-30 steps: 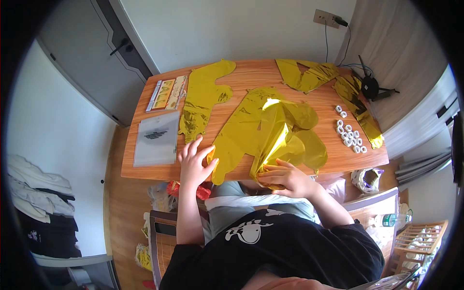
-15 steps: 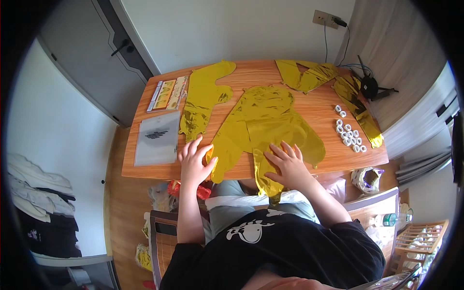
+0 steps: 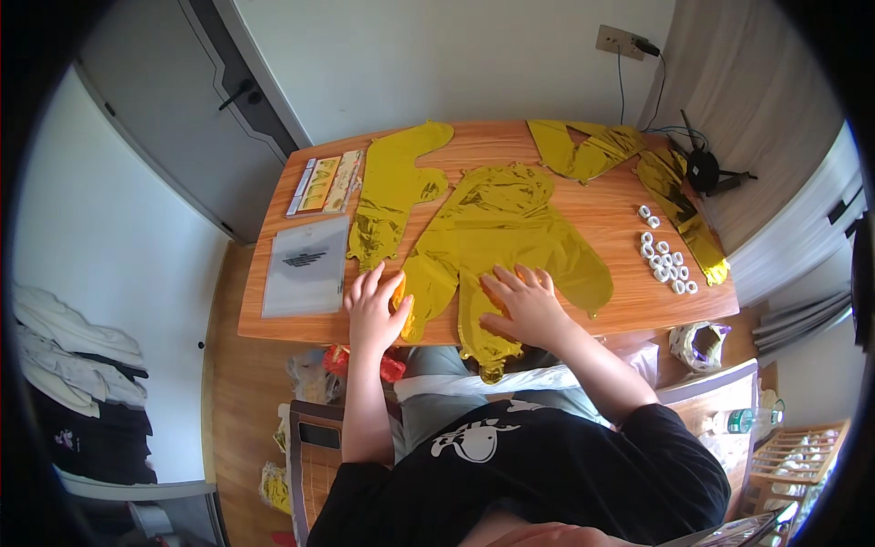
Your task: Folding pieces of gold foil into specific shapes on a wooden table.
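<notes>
Gold foil, crinkled and shiny, makes up the flat balloon point(image 3: 506, 232) spread across the middle of the wooden table point(image 3: 620, 205). Its lower tip hangs over the near edge, so its full shape is partly lost there. The right hand point(image 3: 524, 305) lies flat on the balloon's lower part with fingers spread, gripping nothing and hiding the foil beneath it. The left hand point(image 3: 372, 305) rests palm-down, fingers open, on the balloon's left lobe at the table's edge; whether it pinches the foil cannot be told. A second foil piece point(image 3: 392, 196) lies just left, and more crumpled foil point(image 3: 592, 150) sits at the far right, its outline hard to read. Small white rings point(image 3: 663, 260) cluster near the right edge. A grey sheet point(image 3: 305, 264) lies at the left.
</notes>
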`<state>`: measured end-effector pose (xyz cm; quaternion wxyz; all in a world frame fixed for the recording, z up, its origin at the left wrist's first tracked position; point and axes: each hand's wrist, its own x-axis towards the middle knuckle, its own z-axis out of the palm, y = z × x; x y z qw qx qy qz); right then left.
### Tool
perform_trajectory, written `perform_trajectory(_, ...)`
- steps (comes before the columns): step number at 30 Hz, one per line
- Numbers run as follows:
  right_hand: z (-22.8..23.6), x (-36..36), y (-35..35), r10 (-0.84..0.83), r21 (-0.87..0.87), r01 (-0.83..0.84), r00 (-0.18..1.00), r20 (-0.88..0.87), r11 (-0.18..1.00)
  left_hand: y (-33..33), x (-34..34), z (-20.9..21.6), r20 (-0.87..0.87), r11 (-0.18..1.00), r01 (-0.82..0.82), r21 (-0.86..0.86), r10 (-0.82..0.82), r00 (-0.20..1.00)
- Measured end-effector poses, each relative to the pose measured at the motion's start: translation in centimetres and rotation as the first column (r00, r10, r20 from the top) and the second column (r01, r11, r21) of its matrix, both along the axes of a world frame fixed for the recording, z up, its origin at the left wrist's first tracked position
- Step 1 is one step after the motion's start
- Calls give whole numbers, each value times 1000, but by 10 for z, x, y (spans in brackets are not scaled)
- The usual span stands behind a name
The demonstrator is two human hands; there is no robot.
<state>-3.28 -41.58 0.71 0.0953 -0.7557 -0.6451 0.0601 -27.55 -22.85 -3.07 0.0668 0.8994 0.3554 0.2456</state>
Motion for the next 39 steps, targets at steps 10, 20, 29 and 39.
perform_trajectory(10,-9,162,120,-456,326,387,874,169,863,2,3,0,55,1000,21,-18,-20,998)
perform_trajectory(20,1,175,140,-524,270,463,819,232,844,3,-4,-2,60,999,31,-18,-30,998)
perform_trajectory(29,3,126,118,-270,120,244,912,308,962,2,-1,-4,78,1000,19,-9,-18,997)
perform_trajectory(39,0,86,43,-119,88,103,972,202,991,3,10,4,130,999,51,-15,-49,990)
